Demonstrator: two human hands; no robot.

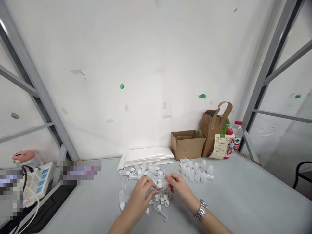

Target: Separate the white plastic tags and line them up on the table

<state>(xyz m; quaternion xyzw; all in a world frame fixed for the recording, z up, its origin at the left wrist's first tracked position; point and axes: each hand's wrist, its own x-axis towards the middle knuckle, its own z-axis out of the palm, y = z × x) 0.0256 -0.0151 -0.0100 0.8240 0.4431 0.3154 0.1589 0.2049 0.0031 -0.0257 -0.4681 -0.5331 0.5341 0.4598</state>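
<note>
left hand [143, 189] and right hand [179, 186], each grip nearly closed, pinch a white bottle [162, 184]; if slick, it could slip among the crowded caps [166, 203] below.

Grey table [243, 195]: translucent bottles [191, 175], caps [166, 203], cardboard box [187, 148].

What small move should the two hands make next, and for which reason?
Perhaps firm the fingertip grip on the small whitish piece: the left hand and right hand meet at it, and loose white cap-like pieces lie close by, so a dropped piece could easily get mixed in.
</note>
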